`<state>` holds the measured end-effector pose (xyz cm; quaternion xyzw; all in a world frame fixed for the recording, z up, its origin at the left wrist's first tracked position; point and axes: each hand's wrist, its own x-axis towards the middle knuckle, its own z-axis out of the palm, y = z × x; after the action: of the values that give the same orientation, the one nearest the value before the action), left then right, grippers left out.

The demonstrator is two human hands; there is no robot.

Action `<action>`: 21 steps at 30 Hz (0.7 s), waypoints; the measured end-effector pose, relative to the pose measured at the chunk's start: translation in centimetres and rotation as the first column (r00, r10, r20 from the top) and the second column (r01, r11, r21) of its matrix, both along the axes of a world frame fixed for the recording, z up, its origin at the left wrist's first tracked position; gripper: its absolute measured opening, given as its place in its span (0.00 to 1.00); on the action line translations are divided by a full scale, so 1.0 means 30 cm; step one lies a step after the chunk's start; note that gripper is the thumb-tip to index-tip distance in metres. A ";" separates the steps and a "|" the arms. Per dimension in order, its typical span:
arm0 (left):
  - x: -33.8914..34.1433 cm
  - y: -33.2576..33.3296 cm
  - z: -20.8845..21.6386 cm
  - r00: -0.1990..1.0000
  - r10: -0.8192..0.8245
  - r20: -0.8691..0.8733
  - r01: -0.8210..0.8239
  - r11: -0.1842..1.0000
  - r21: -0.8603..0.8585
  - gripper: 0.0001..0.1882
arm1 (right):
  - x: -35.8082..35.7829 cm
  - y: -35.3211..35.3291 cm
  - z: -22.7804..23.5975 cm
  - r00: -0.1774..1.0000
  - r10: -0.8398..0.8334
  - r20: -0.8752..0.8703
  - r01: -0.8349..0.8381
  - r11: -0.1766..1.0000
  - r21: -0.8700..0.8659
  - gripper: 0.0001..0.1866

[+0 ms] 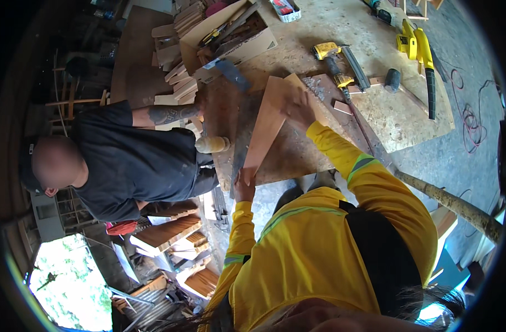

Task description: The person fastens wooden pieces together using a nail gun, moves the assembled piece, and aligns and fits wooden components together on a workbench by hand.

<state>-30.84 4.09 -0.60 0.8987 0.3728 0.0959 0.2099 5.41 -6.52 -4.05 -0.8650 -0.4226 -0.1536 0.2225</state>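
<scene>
- One board, flat and brown, lies slantwise over the table, its near end by the edge closest to me.
- Two hands of mine are at it. My left hand pinches the near end.
- My right hand is blurred beside the far end; I cannot tell whether its fingers are spread or pressed together, or whether they touch the wood.
- One nail gun, yellow and black, lies beyond my right hand, well apart from it.
- One small wood block sits between that tool and me.
- One black cylinder stands to the right of the nail gun.
- One blower, yellow with a black nozzle, is farther right.
- One cardboard box, filled with tools and scraps, is at the far left.
- One bottle is at the table's left edge.
- One co-worker in a black shirt is on my left, one forearm stretched toward the table.
</scene>
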 end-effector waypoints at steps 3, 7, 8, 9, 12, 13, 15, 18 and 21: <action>0.083 0.013 0.036 0.995 -0.078 -0.061 0.075 0.996 -0.053 0.40 | 0.002 -0.024 -0.054 0.971 0.220 -0.097 -0.214 0.974 0.072 0.22; 0.189 0.024 0.047 0.985 -0.107 -0.133 0.102 0.994 -0.046 0.44 | 0.001 -0.140 0.036 0.776 -0.208 -0.595 0.249 0.968 -0.013 0.41; 0.206 0.028 0.042 0.985 -0.112 -0.130 0.107 0.993 -0.046 0.44 | 0.011 -0.156 0.034 0.777 -0.212 -0.592 0.254 0.967 -0.012 0.41; 0.219 0.035 0.038 0.975 -0.103 -0.194 0.103 0.995 -0.012 0.42 | 0.020 -0.168 0.030 0.735 -0.218 -0.642 0.240 0.969 -0.053 0.44; 0.231 0.048 0.023 0.947 -0.066 -0.315 0.087 0.995 0.051 0.40 | 0.065 -0.189 0.039 0.648 -0.230 -0.726 0.193 0.972 -0.135 0.51; 0.218 0.043 0.015 0.944 -0.072 -0.323 0.094 0.994 0.052 0.39 | 0.105 -0.186 0.047 0.500 -0.182 -0.847 0.169 0.979 -0.111 0.52; 0.189 0.038 0.018 0.936 -0.080 -0.342 0.105 0.993 0.055 0.36 | 0.162 -0.164 0.078 0.146 -0.070 -0.987 0.134 0.990 -0.050 0.55; 0.122 -0.042 0.051 0.982 -0.046 -0.186 0.052 0.998 0.027 0.36 | 0.087 -0.130 0.143 0.337 -0.017 -0.941 0.047 0.999 -0.001 0.55; 0.070 -0.142 0.096 0.995 0.024 -0.093 -0.023 1.000 0.013 0.36 | 0.072 -0.112 0.153 0.470 0.040 -0.882 0.036 0.997 0.064 0.55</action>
<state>-28.73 -0.17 2.27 0.8991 0.3921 0.0587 0.1857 7.56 -9.89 0.53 -0.8114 -0.2427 0.2985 0.4401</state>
